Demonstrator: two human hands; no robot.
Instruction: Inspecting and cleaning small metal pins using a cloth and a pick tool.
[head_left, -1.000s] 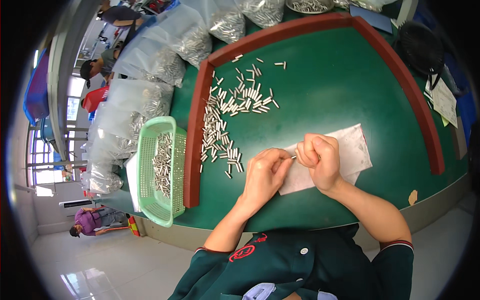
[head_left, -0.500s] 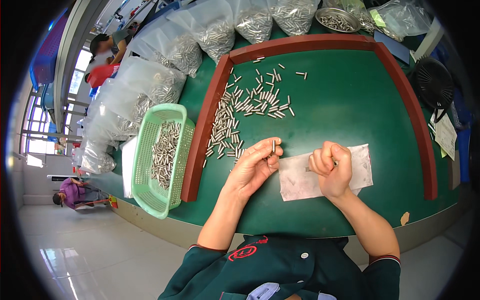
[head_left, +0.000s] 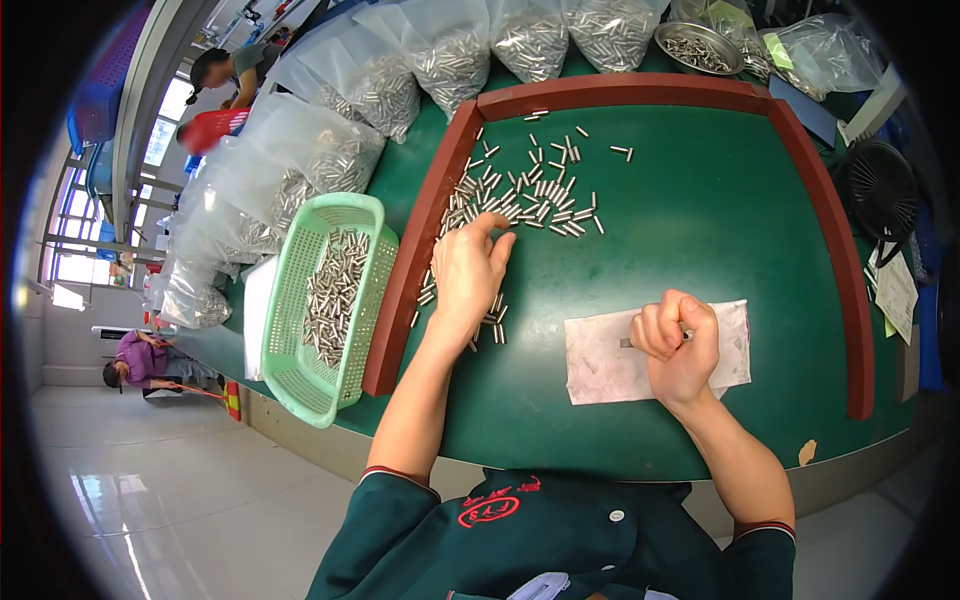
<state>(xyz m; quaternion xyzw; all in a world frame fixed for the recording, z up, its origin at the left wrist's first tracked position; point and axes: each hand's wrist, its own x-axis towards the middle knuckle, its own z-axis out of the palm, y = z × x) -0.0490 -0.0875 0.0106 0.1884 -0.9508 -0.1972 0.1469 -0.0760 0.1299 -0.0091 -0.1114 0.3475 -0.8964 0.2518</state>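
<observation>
Many short, shiny metal pins lie scattered over the left part of the green table top. My left hand reaches palm down over this spread, its thumb and forefinger apart at the near side of the pins. Its other fingers are partly hidden, and nothing shows in its grasp. At the right, my right hand is closed in a fist above a stained white cloth. A small grey metal piece pokes out from the fist; its full shape is hidden by the fingers.
Dark red wooden rails frame the work area. Left of them stands a light green plastic basket of pins. Clear bags of pins line the back and left, beside a metal bowl. A black fan stands right. Other people are farther left.
My left hand has moved left and away from me to the scattered pins; the pin it held up no longer shows. My right hand remains a fist over the cloth. The view has shifted slightly.
</observation>
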